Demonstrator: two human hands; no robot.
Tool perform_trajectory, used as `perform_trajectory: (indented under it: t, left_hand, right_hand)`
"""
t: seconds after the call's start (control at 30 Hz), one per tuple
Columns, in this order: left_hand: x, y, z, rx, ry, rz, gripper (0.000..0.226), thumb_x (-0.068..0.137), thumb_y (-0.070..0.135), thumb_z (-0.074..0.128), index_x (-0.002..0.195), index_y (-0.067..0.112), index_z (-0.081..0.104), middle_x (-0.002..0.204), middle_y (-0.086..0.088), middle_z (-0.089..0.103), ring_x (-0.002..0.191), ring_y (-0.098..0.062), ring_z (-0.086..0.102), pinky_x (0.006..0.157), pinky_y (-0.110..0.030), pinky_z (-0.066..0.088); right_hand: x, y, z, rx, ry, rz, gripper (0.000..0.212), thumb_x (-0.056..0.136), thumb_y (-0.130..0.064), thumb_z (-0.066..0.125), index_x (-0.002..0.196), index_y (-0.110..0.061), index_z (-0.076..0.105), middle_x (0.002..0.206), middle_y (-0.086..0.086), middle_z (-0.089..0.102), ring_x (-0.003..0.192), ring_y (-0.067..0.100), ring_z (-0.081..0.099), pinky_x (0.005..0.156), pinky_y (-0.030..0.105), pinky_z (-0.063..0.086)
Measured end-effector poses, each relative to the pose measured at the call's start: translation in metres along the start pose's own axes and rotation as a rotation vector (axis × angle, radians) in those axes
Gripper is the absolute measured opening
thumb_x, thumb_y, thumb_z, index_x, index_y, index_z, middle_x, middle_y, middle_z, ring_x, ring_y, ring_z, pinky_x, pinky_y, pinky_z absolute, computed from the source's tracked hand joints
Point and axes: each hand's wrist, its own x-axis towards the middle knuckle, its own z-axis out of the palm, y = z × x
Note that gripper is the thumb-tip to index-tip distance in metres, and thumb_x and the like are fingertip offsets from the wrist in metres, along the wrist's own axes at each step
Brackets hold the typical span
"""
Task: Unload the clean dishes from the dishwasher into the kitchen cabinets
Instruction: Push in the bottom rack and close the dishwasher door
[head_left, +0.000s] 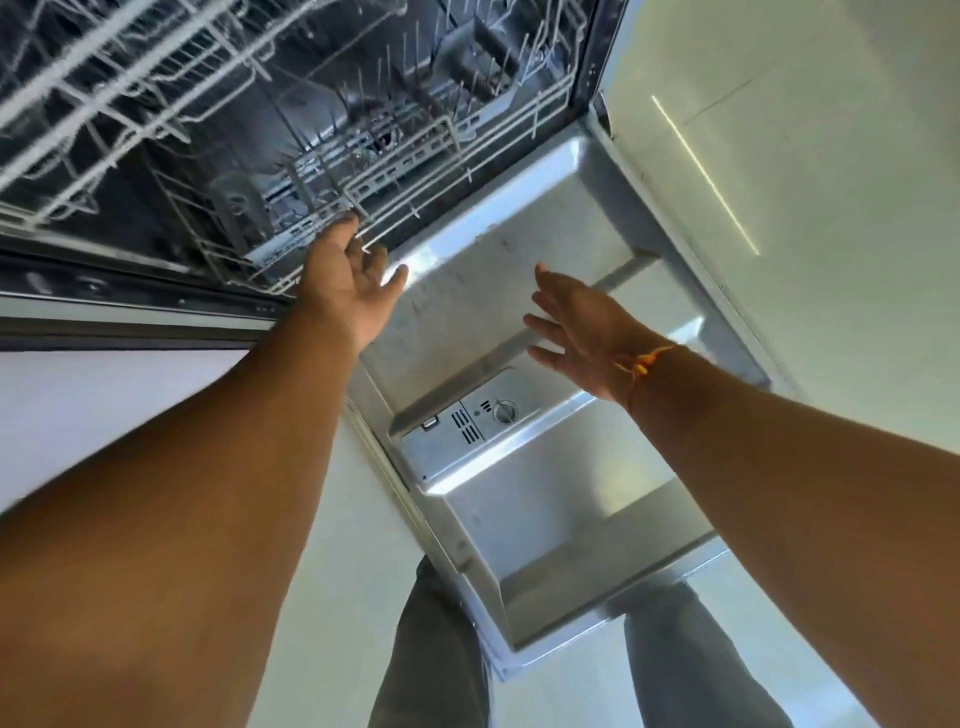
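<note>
Two hands are stretched out over the dropped-open dishwasher door (493, 249), steel-lined and kinda streaky. Left hand (353, 286) is spread loosely at the front rim of the white wire lower rack (415, 182); right hand (576, 332) is held flat, nothing gripped.

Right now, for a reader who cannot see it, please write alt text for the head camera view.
Two bare hands reach toward an open dishwasher's lower rack: the left hand is at the rack's front rail, and the right hand, fingers spread, hovers above the lowered dishwasher door. An orange thread circles the right wrist.
</note>
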Motion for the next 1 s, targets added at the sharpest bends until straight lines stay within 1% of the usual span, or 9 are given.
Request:
perform_trajectory:
  t: [0.17, 0.27, 0.33, 0.43, 0.53, 0.63, 0.77, 0.87, 1.0]
  left_hand:
    - [-0.046, -0.064, -0.001, 0.115, -0.035, -0.124, 0.053, 0.098, 0.029, 0.054, 0.146, 0.013, 0.040, 0.151, -0.008, 0.042, 0.133, -0.025, 0.047, 0.108, -0.046, 0.041]
    - [-0.082, -0.127, 0.001, 0.146, -0.035, -0.253, 0.023, 0.098, 0.030, 0.054, 0.114, 0.013, 0.057, 0.118, -0.004, 0.058, 0.108, -0.019, 0.058, 0.099, -0.037, 0.044]
    - [-0.106, -0.171, -0.004, 0.176, -0.020, -0.337, 0.013, 0.098, 0.031, 0.055, 0.099, 0.018, 0.057, 0.104, -0.001, 0.056, 0.105, -0.020, 0.057, 0.098, -0.037, 0.044]
    - [-0.144, -0.244, -0.026, 0.263, 0.020, -0.483, 0.040, 0.097, 0.033, 0.057, 0.128, 0.007, 0.054, 0.129, -0.012, 0.056, 0.122, -0.025, 0.054, 0.103, -0.040, 0.044]
    - [-0.171, -0.296, -0.048, 0.301, 0.045, -0.589, 0.051, 0.098, 0.035, 0.056, 0.140, 0.008, 0.047, 0.143, -0.018, 0.048, 0.126, -0.026, 0.054, 0.102, -0.039, 0.043]
    - [-0.184, -0.336, -0.069, 0.406, 0.093, -0.638, 0.031, 0.098, 0.037, 0.054, 0.120, 0.014, 0.056, 0.129, -0.005, 0.056, 0.106, -0.020, 0.059, 0.093, -0.037, 0.049]
    - [-0.183, -0.370, -0.090, 0.501, 0.106, -0.645, 0.025, 0.100, 0.028, 0.053, 0.123, 0.018, 0.054, 0.124, 0.000, 0.057, 0.100, -0.014, 0.061, 0.083, -0.032, 0.054]
    - [-0.181, -0.382, -0.097, 0.558, 0.101, -0.627, 0.022, 0.100, 0.024, 0.053, 0.122, 0.019, 0.056, 0.111, 0.003, 0.061, 0.099, -0.013, 0.061, 0.082, -0.030, 0.056]
    - [-0.181, -0.388, -0.100, 0.660, 0.072, -0.597, 0.026, 0.101, 0.022, 0.052, 0.125, 0.017, 0.056, 0.115, 0.001, 0.061, 0.109, -0.016, 0.061, 0.092, -0.031, 0.055]
  right_hand:
    - [-0.029, 0.045, -0.026, 0.107, 0.062, 0.049, 0.072, 0.091, -0.057, 0.058, 0.152, -0.028, 0.032, 0.157, 0.000, 0.035, 0.139, 0.022, 0.041, 0.104, 0.044, 0.043]
    - [-0.050, 0.073, -0.039, 0.171, 0.135, 0.091, 0.064, 0.092, -0.057, 0.057, 0.146, -0.027, 0.040, 0.153, 0.001, 0.041, 0.135, 0.021, 0.045, 0.106, 0.045, 0.044]
    - [-0.064, 0.092, -0.048, 0.174, 0.236, 0.121, 0.048, 0.095, -0.054, 0.055, 0.134, -0.028, 0.049, 0.145, 0.003, 0.049, 0.128, 0.022, 0.051, 0.101, 0.043, 0.046]
    - [-0.090, 0.138, -0.088, -0.028, 0.574, 0.228, 0.049, 0.098, -0.052, 0.048, 0.121, -0.009, 0.056, 0.126, 0.012, 0.058, 0.118, 0.033, 0.059, 0.100, 0.046, 0.049]
    - [-0.120, 0.184, -0.133, -0.214, 0.830, 0.394, 0.068, 0.101, -0.051, 0.039, 0.136, 0.006, 0.048, 0.134, 0.020, 0.054, 0.124, 0.040, 0.053, 0.102, 0.040, 0.043]
    - [-0.134, 0.224, -0.173, -0.227, 0.838, 0.461, 0.072, 0.101, -0.055, 0.033, 0.135, 0.007, 0.049, 0.131, 0.023, 0.057, 0.119, 0.038, 0.056, 0.096, 0.039, 0.042]
    - [-0.129, 0.259, -0.197, -0.004, 0.816, 0.424, 0.072, 0.097, -0.064, 0.032, 0.128, -0.003, 0.053, 0.081, 0.006, 0.055, 0.075, 0.024, 0.056, 0.083, 0.037, 0.048]
    - [-0.116, 0.267, -0.201, 0.286, 0.744, 0.372, 0.054, 0.097, -0.066, 0.031, 0.111, -0.019, 0.054, 0.082, -0.001, 0.059, 0.075, 0.016, 0.059, 0.085, 0.038, 0.050]
    - [-0.101, 0.282, -0.194, 0.548, 0.629, 0.274, 0.070, 0.088, -0.080, 0.026, 0.101, -0.022, 0.063, 0.073, -0.005, 0.076, 0.069, 0.013, 0.075, 0.065, 0.027, 0.058]
